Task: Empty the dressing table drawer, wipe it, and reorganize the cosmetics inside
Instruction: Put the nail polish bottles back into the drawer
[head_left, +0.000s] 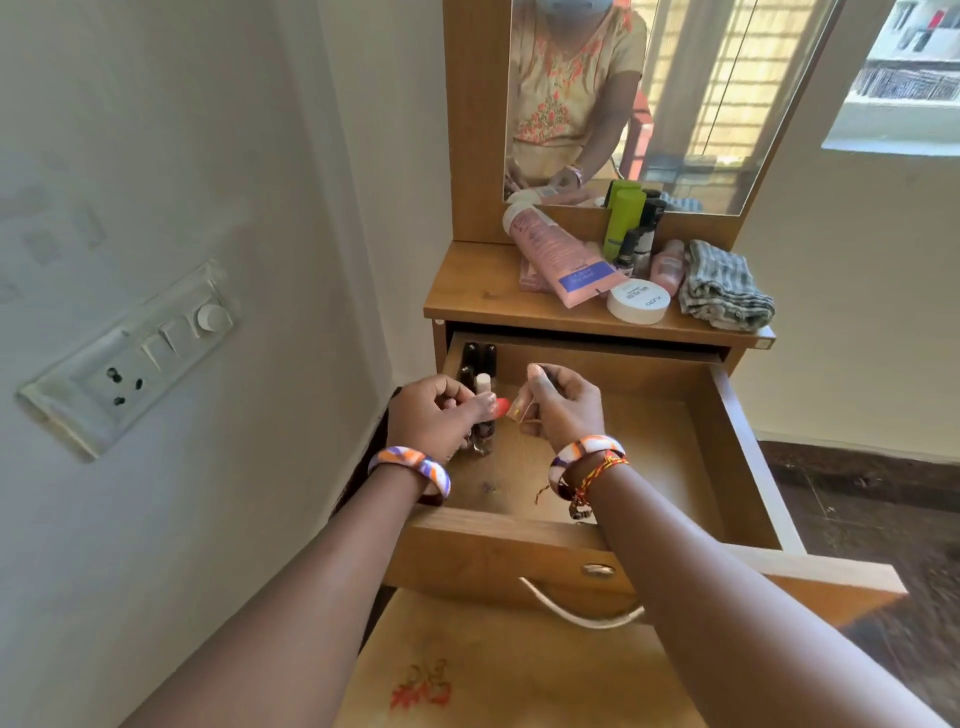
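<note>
Left hand gripping red-tipped lipstick; right hand pinching clear cap. Cap just right of tip. Drawer directly beneath.

Wooden drawer pulled open, centre frame; dark small bottles upright in its upper-left corner. Pink tube, green bottle, white round jar, folded cloth on surface above.

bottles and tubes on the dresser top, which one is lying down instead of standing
The big pink tube with the blue label lies tilted against the mirror frame; the green bottle and the dark bottles beside it stand upright.
</note>
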